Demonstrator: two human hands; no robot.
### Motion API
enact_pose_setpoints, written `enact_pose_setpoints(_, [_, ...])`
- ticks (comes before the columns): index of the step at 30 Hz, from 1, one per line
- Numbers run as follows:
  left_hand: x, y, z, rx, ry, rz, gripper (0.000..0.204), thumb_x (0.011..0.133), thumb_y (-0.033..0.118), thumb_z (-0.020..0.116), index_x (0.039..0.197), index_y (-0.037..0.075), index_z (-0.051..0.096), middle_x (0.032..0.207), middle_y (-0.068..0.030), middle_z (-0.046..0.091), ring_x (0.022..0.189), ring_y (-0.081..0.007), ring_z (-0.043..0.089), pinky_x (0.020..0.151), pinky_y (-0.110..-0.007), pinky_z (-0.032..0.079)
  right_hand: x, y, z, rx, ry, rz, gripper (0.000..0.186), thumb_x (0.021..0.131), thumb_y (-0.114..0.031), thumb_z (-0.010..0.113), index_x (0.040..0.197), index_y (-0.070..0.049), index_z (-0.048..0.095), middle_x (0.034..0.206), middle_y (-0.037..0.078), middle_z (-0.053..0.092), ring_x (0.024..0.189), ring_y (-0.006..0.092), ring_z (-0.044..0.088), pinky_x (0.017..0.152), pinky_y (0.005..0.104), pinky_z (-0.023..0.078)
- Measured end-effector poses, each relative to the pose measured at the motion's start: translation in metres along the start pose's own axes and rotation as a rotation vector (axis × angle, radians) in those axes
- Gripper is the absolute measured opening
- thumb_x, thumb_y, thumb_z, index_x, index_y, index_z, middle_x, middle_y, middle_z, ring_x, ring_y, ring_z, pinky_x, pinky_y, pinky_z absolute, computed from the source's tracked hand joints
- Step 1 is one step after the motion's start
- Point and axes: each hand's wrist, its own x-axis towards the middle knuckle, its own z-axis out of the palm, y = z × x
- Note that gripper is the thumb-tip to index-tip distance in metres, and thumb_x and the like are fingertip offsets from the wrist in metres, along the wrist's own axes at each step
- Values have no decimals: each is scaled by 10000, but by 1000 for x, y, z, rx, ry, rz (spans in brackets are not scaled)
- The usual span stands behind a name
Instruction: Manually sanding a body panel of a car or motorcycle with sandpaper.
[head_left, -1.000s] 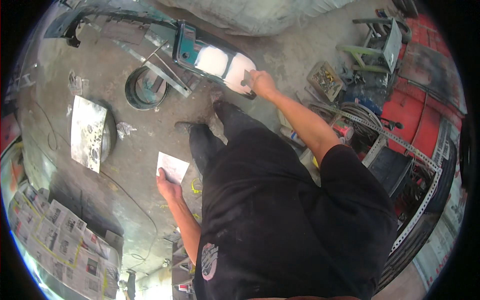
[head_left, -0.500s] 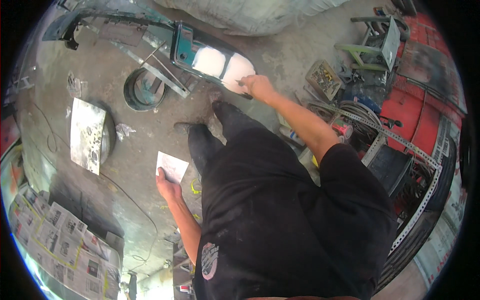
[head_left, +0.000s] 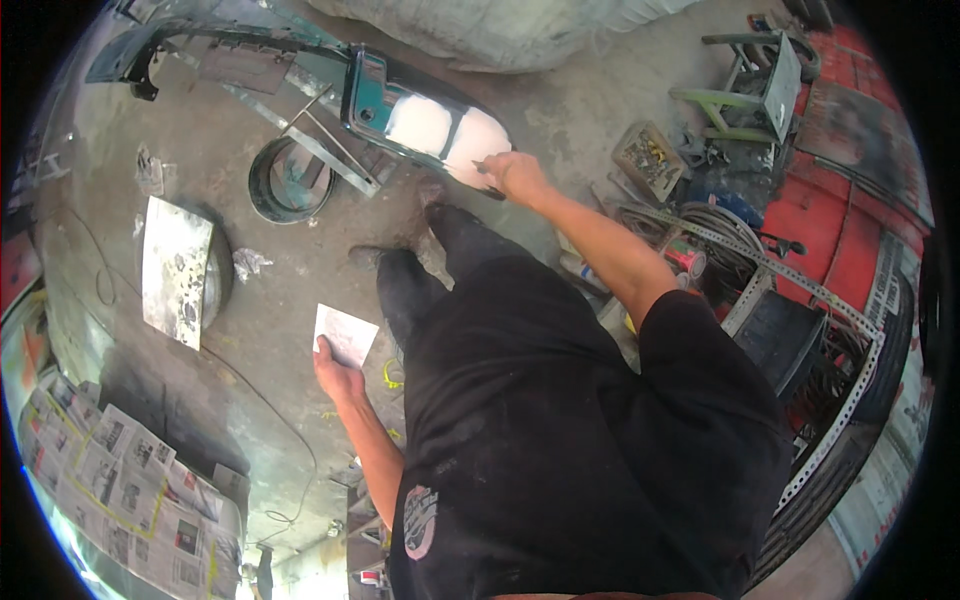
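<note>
My left hand (head_left: pixel 338 376) grips a thin white square palette (head_left: pixel 345 337) by its lower left edge; faint pinkish smears show on its face. My right arm reaches forward to a dark green and black car bumper (head_left: pixel 366 100) at the top middle. Two pale patches of filler (head_left: pixel 418 124) cover the bumper's rounded end. At the nearer, pinkish patch (head_left: pixel 474 150), my right hand (head_left: pixel 520 178) is closed around a small dark spreader (head_left: pixel 481 167). Its edge appears to touch the filler, and my fingers hide the rest of it.
A black bucket (head_left: pixel 290 180) stands below a metal stand (head_left: pixel 318 148). A spotted white panel (head_left: pixel 178 270) rests on a tyre at the left. Newspaper-masked bodywork (head_left: pixel 130 490) lies lower left. Right are a tray of small parts (head_left: pixel 648 162), a green stool (head_left: pixel 745 95) and a perforated metal rack (head_left: pixel 820 290).
Almost nothing differs. My right hand and the spreader have shifted very slightly at the pinkish patch; the palette stays in my left hand.
</note>
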Motion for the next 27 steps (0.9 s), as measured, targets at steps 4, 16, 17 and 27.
enact_pose_setpoints(4, [1, 2, -2, 6, -1, 10, 381, 1068, 205, 591, 1349, -52, 561, 1293, -158, 673, 1143, -296, 685, 985, -449, 564, 6, -1, -10, -65, -43, 50, 253, 868, -319, 759, 1078, -179, 738, 924, 97, 741, 890, 337, 721, 753, 469, 566])
enact_pose_setpoints(16, [2, 11, 8, 26, -33, -7, 388, 1079, 210, 573, 1362, -53, 542, 1300, -162, 669, 1153, -298, 683, 988, -450, 566, 6, 10, -4, -57, -35, -43, 177, 899, -219, 682, 1065, -184, 732, 881, 98, 704, 873, 336, 705, 740, 469, 560])
enact_pose_setpoints(17, [2, 11, 8, 27, -34, -7, 388, 1079, 210, 573, 1362, -53, 542, 1300, -162, 669, 1153, -298, 683, 988, -450, 566, 5, 12, -3, -59, -53, -57, 192, 890, -201, 677, 1075, -189, 731, 880, 99, 699, 872, 336, 705, 739, 470, 560])
enact_pose_setpoints(27, [3, 10, 6, 38, -10, 15, 382, 1084, 221, 563, 1357, -47, 556, 1301, -153, 673, 1171, -291, 676, 1019, -456, 548, 9, 10, -19, -132, -71, -150, 241, 852, -145, 653, 1065, -196, 754, 862, 88, 682, 928, 320, 689, 777, 460, 561])
